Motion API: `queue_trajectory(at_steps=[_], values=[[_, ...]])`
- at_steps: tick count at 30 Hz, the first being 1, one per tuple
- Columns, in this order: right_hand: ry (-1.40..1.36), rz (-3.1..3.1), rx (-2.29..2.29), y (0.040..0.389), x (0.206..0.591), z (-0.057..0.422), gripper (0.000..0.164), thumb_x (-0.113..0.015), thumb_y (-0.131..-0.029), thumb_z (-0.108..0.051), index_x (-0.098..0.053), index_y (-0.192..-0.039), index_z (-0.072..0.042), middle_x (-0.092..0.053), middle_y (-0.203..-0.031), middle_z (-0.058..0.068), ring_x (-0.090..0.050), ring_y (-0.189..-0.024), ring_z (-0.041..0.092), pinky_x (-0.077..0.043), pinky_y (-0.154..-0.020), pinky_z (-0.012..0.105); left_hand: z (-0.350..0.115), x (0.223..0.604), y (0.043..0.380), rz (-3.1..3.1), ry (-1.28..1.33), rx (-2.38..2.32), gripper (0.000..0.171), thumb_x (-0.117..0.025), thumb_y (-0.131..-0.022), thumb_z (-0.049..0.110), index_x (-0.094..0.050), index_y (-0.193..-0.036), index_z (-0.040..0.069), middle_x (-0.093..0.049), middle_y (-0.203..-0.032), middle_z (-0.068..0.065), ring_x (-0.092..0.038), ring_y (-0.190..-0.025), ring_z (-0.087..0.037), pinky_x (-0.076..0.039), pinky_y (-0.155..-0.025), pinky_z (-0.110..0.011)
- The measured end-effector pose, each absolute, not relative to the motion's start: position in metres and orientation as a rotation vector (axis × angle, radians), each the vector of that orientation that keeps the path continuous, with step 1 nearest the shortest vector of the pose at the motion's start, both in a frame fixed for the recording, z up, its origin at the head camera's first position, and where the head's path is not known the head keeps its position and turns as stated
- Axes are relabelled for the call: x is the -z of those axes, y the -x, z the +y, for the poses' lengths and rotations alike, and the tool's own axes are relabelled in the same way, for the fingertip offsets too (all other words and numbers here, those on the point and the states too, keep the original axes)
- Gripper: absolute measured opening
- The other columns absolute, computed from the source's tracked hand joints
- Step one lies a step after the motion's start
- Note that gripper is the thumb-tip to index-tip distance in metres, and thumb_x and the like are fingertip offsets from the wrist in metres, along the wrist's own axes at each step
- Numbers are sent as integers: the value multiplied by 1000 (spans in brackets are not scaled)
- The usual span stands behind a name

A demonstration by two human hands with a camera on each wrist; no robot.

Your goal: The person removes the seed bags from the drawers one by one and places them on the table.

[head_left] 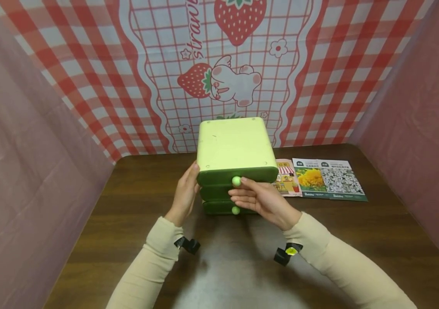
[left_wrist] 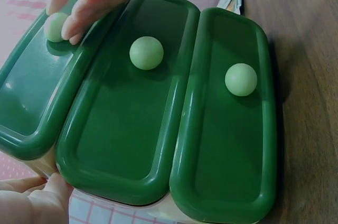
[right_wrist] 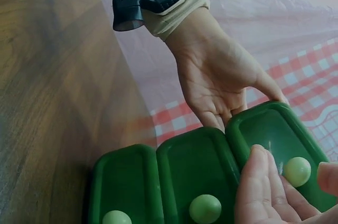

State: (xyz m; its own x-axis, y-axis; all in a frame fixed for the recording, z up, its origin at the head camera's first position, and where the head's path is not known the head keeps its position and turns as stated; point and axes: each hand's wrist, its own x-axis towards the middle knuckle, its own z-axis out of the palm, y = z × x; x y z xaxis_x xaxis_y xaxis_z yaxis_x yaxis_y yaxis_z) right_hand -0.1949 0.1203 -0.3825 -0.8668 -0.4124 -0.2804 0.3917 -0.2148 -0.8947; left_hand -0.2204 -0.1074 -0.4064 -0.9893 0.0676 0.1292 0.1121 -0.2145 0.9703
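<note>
A small drawer cabinet (head_left: 236, 143) has a pale yellow-green top and stacked dark green drawer fronts (left_wrist: 119, 129) with round light green knobs. My left hand (head_left: 184, 193) rests flat against its left side near the top drawer, fingers extended; the side wall hides some fingertips. At the top drawer, my right hand (head_left: 265, 199) has its thumb and straight fingers on either side of the top knob (right_wrist: 297, 171). A small gap shows between thumb and knob in the right wrist view. The middle knob (left_wrist: 146, 53) and bottom knob (left_wrist: 241, 80) are untouched.
Printed booklets with flower pictures (head_left: 329, 180) and a pink illustrated one (head_left: 286, 178) lie right of the cabinet on the wooden table (head_left: 126, 210). A strawberry-patterned checked cloth (head_left: 316, 86) hangs behind; pink cloth walls (head_left: 26, 141) flank the table.
</note>
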Motion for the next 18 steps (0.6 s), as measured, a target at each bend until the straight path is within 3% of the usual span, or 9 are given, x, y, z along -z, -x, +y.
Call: queue_trajectory(at_steps=[9,18], values=[[83,1658,1986,186,388,134,63,-54,-100,-41,-47,-138,8,-73,-114,6,-70,-107,23,-57,-96,35,-107,407,220,-1974,191,2398,61,-39,-105,34,-25,-154,0,-25,-162,-13,-25,-149,-29,-25,-123,-47],[58,1663,1897,193,413,137,65,-54,-99,-43,-49,-136,11,-65,-126,21,-70,-105,20,-59,-92,32,-107,407,220,-1958,203,2402,60,-40,-105,32,-26,-153,-1,-26,-161,-14,-28,-148,-29,-28,-122,-45]])
